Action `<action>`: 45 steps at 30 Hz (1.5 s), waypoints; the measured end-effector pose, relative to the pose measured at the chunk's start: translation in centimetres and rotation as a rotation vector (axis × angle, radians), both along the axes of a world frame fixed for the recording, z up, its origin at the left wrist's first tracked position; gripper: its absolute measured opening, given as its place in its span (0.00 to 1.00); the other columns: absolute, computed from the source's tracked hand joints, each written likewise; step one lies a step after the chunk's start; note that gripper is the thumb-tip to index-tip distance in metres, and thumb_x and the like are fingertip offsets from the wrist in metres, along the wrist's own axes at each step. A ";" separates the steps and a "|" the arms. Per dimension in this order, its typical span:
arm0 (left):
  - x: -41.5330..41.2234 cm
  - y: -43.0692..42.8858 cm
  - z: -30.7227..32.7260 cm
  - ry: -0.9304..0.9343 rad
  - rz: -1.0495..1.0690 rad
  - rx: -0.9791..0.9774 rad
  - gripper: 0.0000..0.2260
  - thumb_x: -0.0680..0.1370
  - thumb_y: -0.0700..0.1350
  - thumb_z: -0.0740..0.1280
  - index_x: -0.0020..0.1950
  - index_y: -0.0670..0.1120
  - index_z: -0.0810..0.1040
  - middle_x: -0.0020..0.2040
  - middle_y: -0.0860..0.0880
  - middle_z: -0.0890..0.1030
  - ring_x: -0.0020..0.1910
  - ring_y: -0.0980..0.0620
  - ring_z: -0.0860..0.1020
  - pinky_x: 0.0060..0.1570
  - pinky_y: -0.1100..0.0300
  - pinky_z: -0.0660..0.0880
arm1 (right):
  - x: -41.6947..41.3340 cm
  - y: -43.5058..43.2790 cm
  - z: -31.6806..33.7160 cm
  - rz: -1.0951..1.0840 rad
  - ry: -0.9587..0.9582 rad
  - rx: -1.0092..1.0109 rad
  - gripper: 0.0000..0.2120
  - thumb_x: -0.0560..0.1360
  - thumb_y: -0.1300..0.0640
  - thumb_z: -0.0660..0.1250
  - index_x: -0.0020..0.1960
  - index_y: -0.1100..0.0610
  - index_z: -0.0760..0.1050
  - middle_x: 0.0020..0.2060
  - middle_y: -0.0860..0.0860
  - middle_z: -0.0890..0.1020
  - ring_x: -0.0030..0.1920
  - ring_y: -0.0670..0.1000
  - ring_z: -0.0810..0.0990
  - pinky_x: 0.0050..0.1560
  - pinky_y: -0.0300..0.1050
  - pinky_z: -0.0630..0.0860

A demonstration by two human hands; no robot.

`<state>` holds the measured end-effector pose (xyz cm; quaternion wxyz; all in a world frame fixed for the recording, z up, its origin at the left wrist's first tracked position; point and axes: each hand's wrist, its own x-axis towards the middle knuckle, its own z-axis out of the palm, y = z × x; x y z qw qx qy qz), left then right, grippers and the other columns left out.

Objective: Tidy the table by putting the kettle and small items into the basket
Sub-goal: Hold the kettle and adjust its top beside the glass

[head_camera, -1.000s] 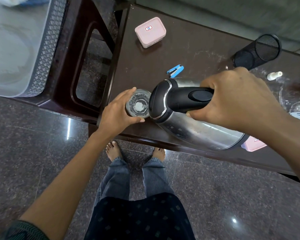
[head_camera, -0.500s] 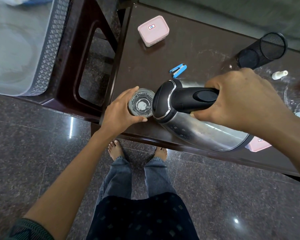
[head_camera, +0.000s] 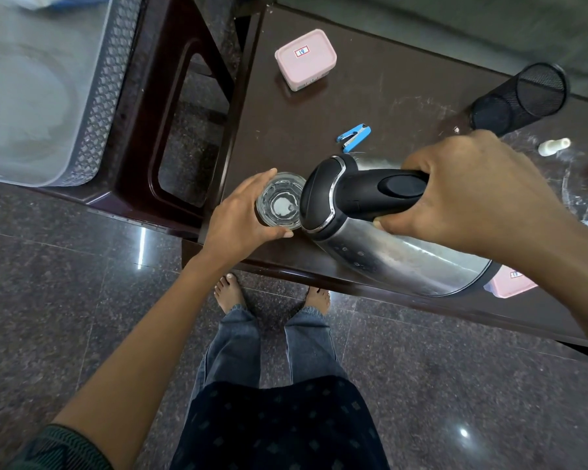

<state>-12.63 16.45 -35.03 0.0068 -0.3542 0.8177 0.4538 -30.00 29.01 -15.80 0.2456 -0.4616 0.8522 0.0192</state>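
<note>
Tidying looks barely begun: the right grip, curled round its handle, tips the steel kettle toward a glass the left grip holds on the tabletop; pink box and blue clip lie outside the basket.

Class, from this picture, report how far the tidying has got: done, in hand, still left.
Done: nothing clearly sits in the basket. In hand: the right hand grips the tilted kettle, the left hand holds the glass. Left: pink box, blue clip and mesh holder are on the table.
</note>
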 end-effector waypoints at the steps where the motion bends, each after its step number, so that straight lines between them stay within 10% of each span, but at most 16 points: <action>1: 0.0 0.0 0.0 -0.002 -0.003 -0.001 0.45 0.59 0.51 0.80 0.72 0.53 0.63 0.70 0.52 0.71 0.66 0.53 0.72 0.64 0.49 0.72 | 0.0 0.0 0.0 0.001 -0.001 0.001 0.11 0.62 0.49 0.72 0.34 0.54 0.72 0.26 0.50 0.69 0.34 0.61 0.72 0.35 0.45 0.64; 45: -0.1 0.3 1.4 -0.045 -0.041 -0.011 0.44 0.63 0.51 0.78 0.74 0.52 0.59 0.73 0.54 0.66 0.71 0.56 0.66 0.67 0.59 0.65 | -0.9 2.3 0.5 -0.178 -0.137 -0.158 0.15 0.59 0.52 0.75 0.27 0.56 0.69 0.20 0.51 0.71 0.25 0.52 0.70 0.25 0.44 0.64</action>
